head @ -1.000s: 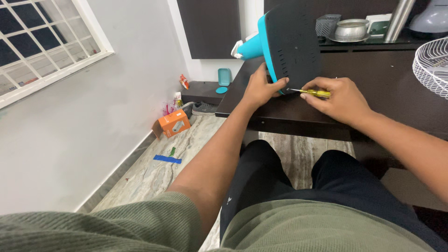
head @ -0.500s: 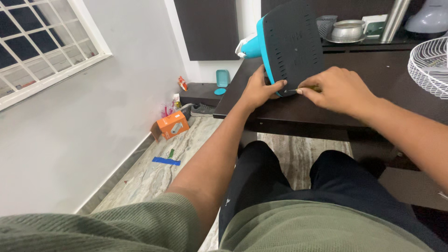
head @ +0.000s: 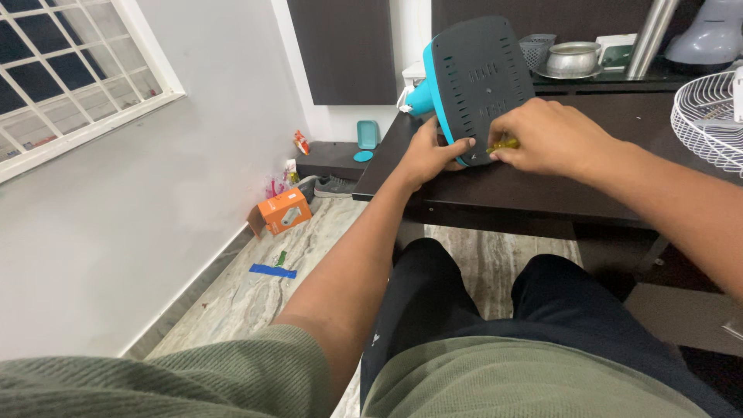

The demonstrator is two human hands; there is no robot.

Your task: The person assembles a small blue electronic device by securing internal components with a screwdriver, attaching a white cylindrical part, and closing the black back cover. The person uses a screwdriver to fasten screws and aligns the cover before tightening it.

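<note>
Hands [head: 433, 151] two, screwdriver [head: 503, 144] one, base [head: 480, 85] one.

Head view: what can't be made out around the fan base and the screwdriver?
- Screwdriver tip: head view, hidden by the right hand.
- Screw itself: too small.
- Fan base lower-left edge: covered by the left hand.
- Wire grille: cut off at the right edge.

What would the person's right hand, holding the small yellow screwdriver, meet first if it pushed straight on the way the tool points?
The right hand drives the screwdriver leftward, so it would probably first meet the fan base, with the left hand just beyond; depth is uncertain.
</note>
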